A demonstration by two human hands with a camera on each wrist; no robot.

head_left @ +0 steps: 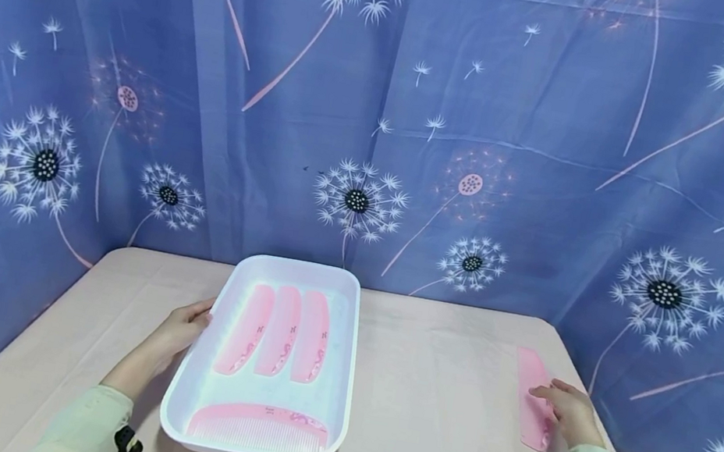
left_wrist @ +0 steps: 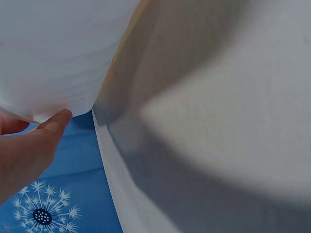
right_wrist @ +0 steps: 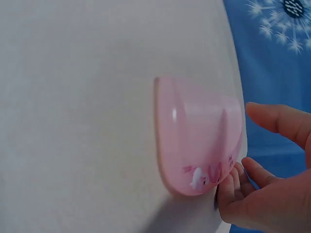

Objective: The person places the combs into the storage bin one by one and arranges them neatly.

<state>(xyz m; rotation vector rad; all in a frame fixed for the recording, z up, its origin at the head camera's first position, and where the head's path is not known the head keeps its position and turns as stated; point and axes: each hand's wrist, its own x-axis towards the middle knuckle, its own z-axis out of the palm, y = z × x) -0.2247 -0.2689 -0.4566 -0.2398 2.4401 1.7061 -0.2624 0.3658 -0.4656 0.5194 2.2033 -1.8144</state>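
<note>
Toward the left of the table, in the head view, a white plastic tray (head_left: pixel 347 382) holds several pink combs. Three of them (head_left: pixel 276 331) stand side by side lengthwise in its far part, and a toothed pink comb (head_left: pixel 262 425) lies crosswise at the near end. My left hand (head_left: pixel 178 327) grips the tray's left rim; the left wrist view shows the thumb (left_wrist: pixel 60 119) against its outer wall. At the right, another pink comb (head_left: pixel 530 399) lies on the table. My right hand (head_left: pixel 567 410) is at its right edge, fingers touching the edge, thumb apart from it.
A pale cloth covers the table (head_left: pixel 428 394). Blue curtains with a dandelion print (head_left: pixel 375 141) hang behind it and along both sides. The right-hand comb lies near the table's right edge.
</note>
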